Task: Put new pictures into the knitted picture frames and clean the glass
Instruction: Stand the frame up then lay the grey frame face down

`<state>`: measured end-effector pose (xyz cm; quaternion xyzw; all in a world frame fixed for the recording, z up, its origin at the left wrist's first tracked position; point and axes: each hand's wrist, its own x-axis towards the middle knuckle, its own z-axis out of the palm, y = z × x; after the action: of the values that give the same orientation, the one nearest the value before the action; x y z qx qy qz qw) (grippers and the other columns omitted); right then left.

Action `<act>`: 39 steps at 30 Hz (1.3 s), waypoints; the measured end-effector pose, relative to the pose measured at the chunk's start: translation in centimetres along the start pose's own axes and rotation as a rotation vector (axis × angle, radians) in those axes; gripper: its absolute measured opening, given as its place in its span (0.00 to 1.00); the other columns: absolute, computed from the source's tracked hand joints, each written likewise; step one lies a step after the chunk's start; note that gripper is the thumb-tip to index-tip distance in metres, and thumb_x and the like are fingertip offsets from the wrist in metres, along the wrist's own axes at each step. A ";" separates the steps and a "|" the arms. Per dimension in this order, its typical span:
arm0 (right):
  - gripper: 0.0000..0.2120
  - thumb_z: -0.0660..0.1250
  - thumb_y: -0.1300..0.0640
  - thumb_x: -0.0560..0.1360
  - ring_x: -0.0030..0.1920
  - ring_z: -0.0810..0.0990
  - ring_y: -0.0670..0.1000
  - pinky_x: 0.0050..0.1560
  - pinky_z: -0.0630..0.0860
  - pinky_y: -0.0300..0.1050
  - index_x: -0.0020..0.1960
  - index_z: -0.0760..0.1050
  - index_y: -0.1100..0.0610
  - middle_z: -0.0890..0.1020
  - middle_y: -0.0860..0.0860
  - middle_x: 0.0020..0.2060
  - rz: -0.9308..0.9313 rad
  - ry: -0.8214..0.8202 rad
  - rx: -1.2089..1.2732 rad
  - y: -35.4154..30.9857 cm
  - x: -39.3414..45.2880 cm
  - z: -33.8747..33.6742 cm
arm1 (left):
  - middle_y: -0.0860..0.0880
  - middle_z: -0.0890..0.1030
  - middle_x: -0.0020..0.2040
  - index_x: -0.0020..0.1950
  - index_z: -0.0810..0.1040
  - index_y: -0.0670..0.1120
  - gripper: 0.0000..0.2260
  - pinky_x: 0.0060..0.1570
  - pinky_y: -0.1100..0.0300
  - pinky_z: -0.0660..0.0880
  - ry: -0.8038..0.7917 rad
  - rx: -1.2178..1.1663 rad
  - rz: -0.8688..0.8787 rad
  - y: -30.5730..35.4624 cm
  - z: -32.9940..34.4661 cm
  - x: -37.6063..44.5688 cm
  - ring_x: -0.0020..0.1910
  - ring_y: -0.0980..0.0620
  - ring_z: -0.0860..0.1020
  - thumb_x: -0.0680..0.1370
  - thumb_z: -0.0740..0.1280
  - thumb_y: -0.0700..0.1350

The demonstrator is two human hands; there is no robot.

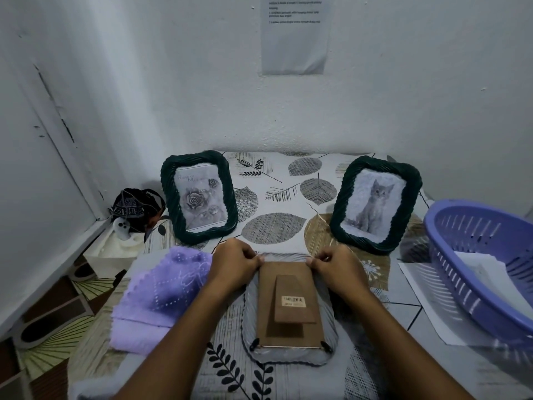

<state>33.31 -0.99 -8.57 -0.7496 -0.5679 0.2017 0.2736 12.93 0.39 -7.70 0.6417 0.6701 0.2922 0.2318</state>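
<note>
My left hand point(234, 262) and my right hand point(331, 265) are both at the far end of the grey knitted frame point(289, 307), which lies face down on the bench point(288, 197) right in front of me. The fingers of each hand are curled in, the left pinching at the far left corner of the brown backing board point(285, 284), the right at the far right corner. The two hands sit apart, one on each corner, with the board's top edge between them. Exactly what the fingertips are clamped on, the board's edge or a small clip, I cannot tell.

The board's fold-out stand point(294, 298) lies flat on it and carries a barcode sticker point(293, 301). Two small black tabs show at the near corners.

Further back, two dark green knitted frames stand upright: the rose picture frame point(199, 197) on my left and the cat picture frame point(375, 203) on my right, well apart from each other. A folded purple cloth point(161, 295) lies just beside my left forearm. On the right, a purple plastic basket point(476, 269) sits at the bench's edge on a white sheet of paper point(427, 307).
</note>
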 end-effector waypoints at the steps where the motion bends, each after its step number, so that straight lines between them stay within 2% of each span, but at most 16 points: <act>1: 0.08 0.71 0.47 0.72 0.40 0.80 0.49 0.40 0.74 0.42 0.39 0.81 0.50 0.82 0.46 0.37 -0.002 -0.003 0.003 0.0 0.0 0.0 | 0.50 0.83 0.35 0.39 0.85 0.45 0.06 0.41 0.55 0.79 -0.002 0.006 0.006 0.0 0.0 0.0 0.37 0.54 0.80 0.72 0.75 0.47; 4: 0.07 0.71 0.48 0.72 0.41 0.80 0.49 0.43 0.77 0.45 0.38 0.81 0.49 0.83 0.46 0.36 -0.009 -0.015 0.026 0.2 0.2 0.0 | 0.48 0.84 0.37 0.41 0.86 0.44 0.04 0.42 0.57 0.78 -0.011 0.015 0.024 -0.1 -0.2 0.1 0.38 0.53 0.80 0.72 0.74 0.44; 7: 0.05 0.71 0.50 0.72 0.41 0.81 0.49 0.44 0.78 0.45 0.42 0.83 0.50 0.84 0.46 0.38 -0.029 -0.018 0.030 0.3 0.2 -0.1 | 0.47 0.84 0.37 0.41 0.86 0.43 0.04 0.40 0.59 0.75 -0.036 0.017 0.038 -0.2 -0.3 0.0 0.38 0.53 0.80 0.73 0.72 0.42; 9: 0.05 0.71 0.50 0.73 0.42 0.80 0.48 0.44 0.76 0.44 0.45 0.84 0.51 0.84 0.47 0.40 -0.039 -0.011 0.029 0.3 0.1 -0.2 | 0.46 0.84 0.37 0.40 0.85 0.43 0.05 0.42 0.57 0.76 -0.045 0.010 0.032 -0.2 -0.4 -0.2 0.40 0.52 0.80 0.75 0.71 0.41; 11: 0.07 0.70 0.49 0.73 0.42 0.80 0.48 0.44 0.76 0.43 0.46 0.84 0.51 0.85 0.48 0.41 -0.056 -0.009 0.023 0.1 -0.3 -0.4 | 0.47 0.84 0.38 0.41 0.85 0.44 0.06 0.44 0.56 0.78 -0.034 0.011 0.025 -0.3 -0.3 -0.3 0.40 0.51 0.80 0.75 0.69 0.41; 14: 0.14 0.69 0.43 0.72 0.43 0.80 0.49 0.46 0.77 0.46 0.48 0.81 0.53 0.83 0.48 0.42 -0.096 -0.038 0.029 -0.5 -1.5 -0.8 | 0.48 0.81 0.36 0.40 0.81 0.44 0.09 0.40 0.55 0.76 -0.039 0.032 0.033 0.1 -0.3 -1.2 0.39 0.50 0.78 0.76 0.68 0.48; 15: 0.17 0.69 0.41 0.72 0.44 0.79 0.50 0.45 0.77 0.46 0.50 0.80 0.53 0.82 0.48 0.43 -0.109 -0.050 0.020 -0.6 -2.0 -0.9 | 0.47 0.81 0.41 0.45 0.81 0.44 0.11 0.42 0.56 0.76 -0.049 0.041 0.043 0.3 -0.4 -1.5 0.43 0.49 0.78 0.75 0.69 0.51; 16: 0.18 0.68 0.40 0.71 0.44 0.79 0.50 0.42 0.75 0.44 0.51 0.78 0.53 0.81 0.49 0.44 -0.123 -0.061 -0.001 -0.9 -2.5 -1.0 | 0.45 0.82 0.50 0.55 0.79 0.44 0.17 0.48 0.55 0.76 -0.065 0.057 0.047 0.4 -0.5 -1.9 0.50 0.47 0.78 0.73 0.69 0.55; 17: 0.20 0.68 0.38 0.71 0.44 0.78 0.50 0.40 0.73 0.42 0.52 0.77 0.53 0.81 0.49 0.45 -0.143 -0.066 -0.026 -1.0 -3.1 -1.0 | 0.44 0.79 0.60 0.66 0.74 0.44 0.27 0.55 0.53 0.75 -0.093 0.071 0.049 0.4 -0.5 -2.3 0.57 0.46 0.77 0.72 0.70 0.58; 19: 0.22 0.67 0.36 0.70 0.45 0.77 0.50 0.38 0.70 0.41 0.55 0.75 0.52 0.79 0.50 0.49 -0.167 -0.063 -0.066 -1.2 -4.2 -1.0 | 0.44 0.71 0.70 0.74 0.64 0.46 0.40 0.63 0.49 0.72 -0.125 0.099 0.063 0.4 -0.6 -3.1 0.66 0.46 0.71 0.68 0.71 0.63; 22: 0.24 0.67 0.37 0.71 0.52 0.75 0.52 0.44 0.69 0.43 0.60 0.72 0.50 0.77 0.52 0.54 -0.172 -0.043 -0.092 -1.0 -5.5 -1.0 | 0.45 0.69 0.71 0.76 0.60 0.49 0.45 0.65 0.50 0.69 -0.135 0.126 0.084 0.3 -0.4 -4.2 0.68 0.46 0.68 0.66 0.72 0.66; 25: 0.31 0.68 0.36 0.70 0.58 0.75 0.55 0.52 0.74 0.49 0.68 0.68 0.49 0.76 0.53 0.58 -0.162 -0.035 -0.105 -0.7 -6.7 -1.1 | 0.44 0.69 0.70 0.75 0.60 0.50 0.45 0.65 0.51 0.68 -0.119 0.149 0.096 0.5 -0.3 -5.5 0.68 0.46 0.67 0.65 0.73 0.65; 29: 0.39 0.68 0.35 0.69 0.63 0.73 0.56 0.58 0.72 0.49 0.74 0.62 0.52 0.73 0.54 0.64 -0.151 -0.023 -0.131 -0.4 -8.7 -1.3 | 0.44 0.68 0.70 0.76 0.58 0.52 0.45 0.64 0.51 0.69 -0.098 0.159 0.117 0.6 -0.2 -7.7 0.68 0.45 0.67 0.65 0.72 0.66; 35: 0.35 0.71 0.39 0.68 0.58 0.73 0.55 0.54 0.74 0.50 0.68 0.67 0.55 0.74 0.54 0.59 -0.147 -0.028 -0.088 0.4 -11.6 -2.0 | 0.43 0.68 0.69 0.75 0.60 0.51 0.47 0.63 0.47 0.71 -0.100 0.121 0.119 -0.4 -0.8 -10.7 0.66 0.44 0.69 0.62 0.74 0.67; 37: 0.31 0.72 0.38 0.67 0.54 0.74 0.53 0.51 0.76 0.51 0.62 0.70 0.55 0.75 0.52 0.54 -0.151 -0.045 -0.073 0.7 -12.4 -2.1 | 0.43 0.68 0.70 0.76 0.59 0.51 0.50 0.61 0.45 0.73 -0.131 0.121 0.099 -0.8 -1.1 -11.6 0.66 0.44 0.71 0.60 0.73 0.69; 39: 0.29 0.71 0.33 0.63 0.45 0.77 0.52 0.43 0.78 0.52 0.52 0.73 0.53 0.77 0.50 0.47 -0.144 -0.085 -0.053 1.3 -13.1 -2.3 | 0.45 0.73 0.67 0.75 0.61 0.50 0.51 0.57 0.47 0.76 -0.127 0.104 0.110 -1.0 -1.4 -12.6 0.61 0.47 0.75 0.58 0.71 0.72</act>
<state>32.08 -14.32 -7.73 -0.7045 -0.6367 0.1981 0.2431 12.09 -12.27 -8.23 0.7061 0.6321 0.2278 0.2237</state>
